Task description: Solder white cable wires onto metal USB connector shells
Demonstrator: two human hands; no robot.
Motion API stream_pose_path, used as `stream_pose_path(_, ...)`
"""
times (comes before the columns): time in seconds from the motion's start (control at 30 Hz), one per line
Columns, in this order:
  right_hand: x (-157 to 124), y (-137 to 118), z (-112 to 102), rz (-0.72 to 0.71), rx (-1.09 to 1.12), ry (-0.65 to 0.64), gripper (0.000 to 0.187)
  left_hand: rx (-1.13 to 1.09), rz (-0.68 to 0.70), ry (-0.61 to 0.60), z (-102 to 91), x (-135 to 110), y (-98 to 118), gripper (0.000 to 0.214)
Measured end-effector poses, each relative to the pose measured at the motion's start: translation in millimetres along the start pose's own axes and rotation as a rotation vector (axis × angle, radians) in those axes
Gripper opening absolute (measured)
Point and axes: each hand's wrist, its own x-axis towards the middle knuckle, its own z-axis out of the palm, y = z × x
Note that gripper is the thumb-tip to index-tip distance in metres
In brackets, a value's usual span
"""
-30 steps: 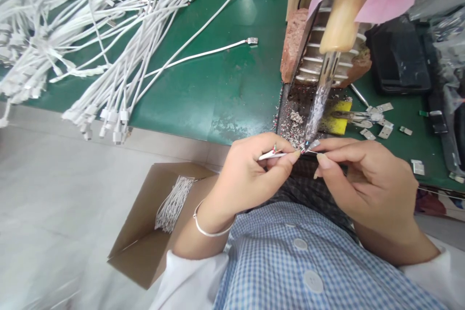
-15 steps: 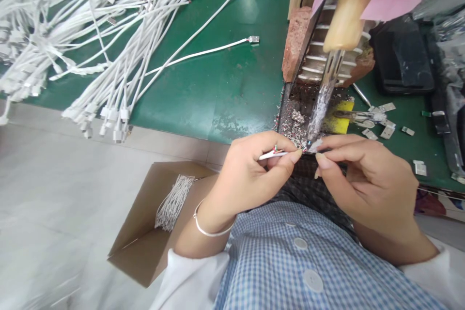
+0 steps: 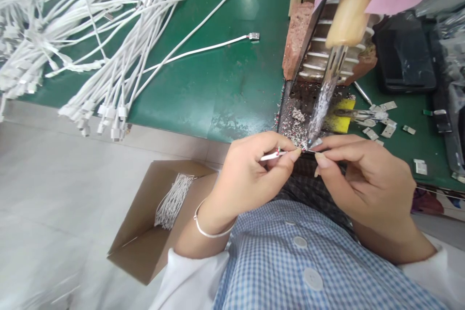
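My left hand [image 3: 254, 169] pinches the end of a white cable [image 3: 269, 157], whose thin coloured wires show by the fingers. Across from it, my right hand [image 3: 366, 169] is closed on a small silver USB plug [image 3: 317, 143], mostly covered by the fingertips. The fixed soldering iron [image 3: 325, 94], with a wooden handle, points down so its tip meets the spot between both hands. The exact contact of wires, plug and tip is too small to make out.
A solder-littered tray [image 3: 290, 121] and a yellow sponge [image 3: 345, 117] lie under the iron. Loose USB plugs [image 3: 388, 128] are scattered to the right. Bundled white cables [image 3: 145, 38] cover the bench's left. Below the edge stands a cardboard box [image 3: 138, 232] with white cables inside.
Both hands keep nearly the same place and grip. The wires and plug shift slightly at the iron's tip; the view itself moves a little.
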Motion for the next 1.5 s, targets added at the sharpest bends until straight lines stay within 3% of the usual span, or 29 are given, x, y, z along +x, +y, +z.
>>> stream_pose_path(0.17,0,4,2,-0.032,0.017,0.049,0.014,0.008,0.031,0.016,-0.2,2,1,0.009)
stream_pose_path(0.73,-1,4,0,-0.102,-0.03,0.002,0.014,0.054,0.045,-0.035,-1.6,-1,3,0.01)
stream_pose_path(0.93,-2,4,-1,-0.086,-0.017,0.008,0.014,0.053,0.07,-0.016,-1.7,0,3,0.009)
stream_pose_path(1.17,-3,4,-2,-0.037,-0.006,0.002,0.013,0.065,0.074,-0.075,-2.7,-8,-1,0.018)
stream_pose_path(1.5,-8,7,-2,0.052,0.01,0.031,0.008,0.096,0.095,0.007,5.7,-11,2,0.01)
